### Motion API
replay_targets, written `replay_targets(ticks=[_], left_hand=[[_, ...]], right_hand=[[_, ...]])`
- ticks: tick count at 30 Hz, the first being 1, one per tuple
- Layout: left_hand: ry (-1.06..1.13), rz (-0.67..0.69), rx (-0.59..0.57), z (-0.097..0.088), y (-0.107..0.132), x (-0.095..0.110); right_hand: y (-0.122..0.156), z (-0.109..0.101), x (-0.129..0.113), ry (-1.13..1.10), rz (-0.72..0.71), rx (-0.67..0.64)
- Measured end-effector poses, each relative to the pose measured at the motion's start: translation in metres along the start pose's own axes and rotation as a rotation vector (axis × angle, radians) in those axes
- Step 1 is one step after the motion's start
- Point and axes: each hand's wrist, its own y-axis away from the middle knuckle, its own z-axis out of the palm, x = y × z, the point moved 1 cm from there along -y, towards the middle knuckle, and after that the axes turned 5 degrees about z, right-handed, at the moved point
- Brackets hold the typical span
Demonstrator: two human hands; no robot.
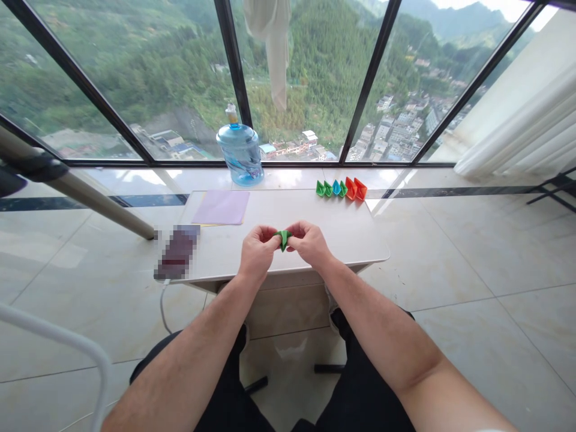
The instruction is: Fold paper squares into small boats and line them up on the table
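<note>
A small folded green paper piece is pinched between both my hands above the near edge of a low white table. My left hand grips its left side with closed fingers. My right hand grips its right side, fingers also closed. Along the table's far right edge stands a row of several finished folded paper shapes, green, blue and red.
A stack of pale purple and yellow paper sheets lies at the table's far left. A blurred dark flat object rests at the near left corner. A blue water jug stands by the window. A slanted pole crosses left.
</note>
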Motion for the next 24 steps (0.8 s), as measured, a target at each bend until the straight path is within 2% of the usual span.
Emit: replay_targets(ticks=[6, 9, 13, 15, 17, 21, 24], left_hand=[[-0.05, 0.02, -0.097, 0.001, 0.004, 0.007], [-0.058, 0.015, -0.1, 0.0, 0.004, 0.009], [0.039, -0.023, -0.071, -0.003, 0.0, 0.01], [0.083, -0.064, -0.067, -0.004, -0.001, 0.011], [0.101, -0.092, -0.043, -0.003, -0.001, 0.011], [0.108, -0.074, 0.072, 0.002, 0.002, 0.007], [0.136, -0.095, 0.111, 0.004, 0.003, 0.005]], right_hand=[[-0.003, -0.006, 0.005, 0.077, -0.036, 0.047], [-0.002, -0.008, 0.002, 0.074, -0.024, -0.002], [0.0, -0.01, -0.003, 0.043, -0.016, -0.101], [0.001, -0.01, -0.004, 0.052, -0.021, -0.109], [0.002, -0.008, -0.003, 0.086, -0.022, -0.066], [0.005, 0.001, 0.003, 0.175, -0.004, 0.103], [0.006, 0.007, 0.008, 0.171, -0.007, 0.141]])
